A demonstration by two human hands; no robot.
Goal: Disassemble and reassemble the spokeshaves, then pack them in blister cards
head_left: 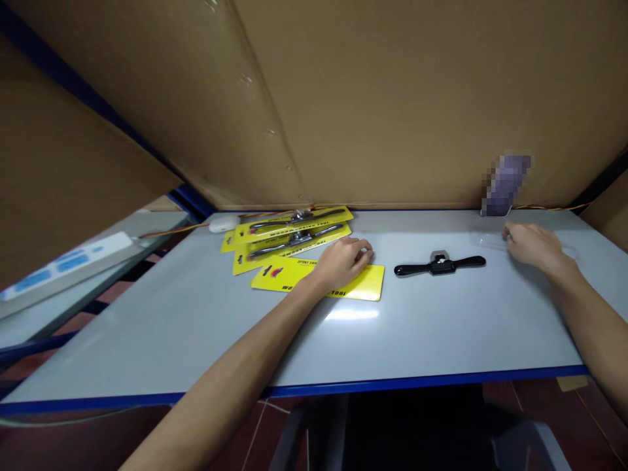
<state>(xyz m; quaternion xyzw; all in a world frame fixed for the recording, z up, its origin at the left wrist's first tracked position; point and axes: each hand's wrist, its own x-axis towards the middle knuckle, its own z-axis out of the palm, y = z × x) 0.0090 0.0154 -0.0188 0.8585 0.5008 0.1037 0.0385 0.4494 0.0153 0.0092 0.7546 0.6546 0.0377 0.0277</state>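
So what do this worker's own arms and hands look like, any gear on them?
No gear shows. The left hand and right hand are ungloved, and both forearms are bare, with no sleeves in the picture. I can see no watch, bracelet, cable or marking on either; small details are hard to make out.

"WOODWORKING TOOL" on rear yel pkg [294,231], "WO… TOOL" on front yel card [289,276]
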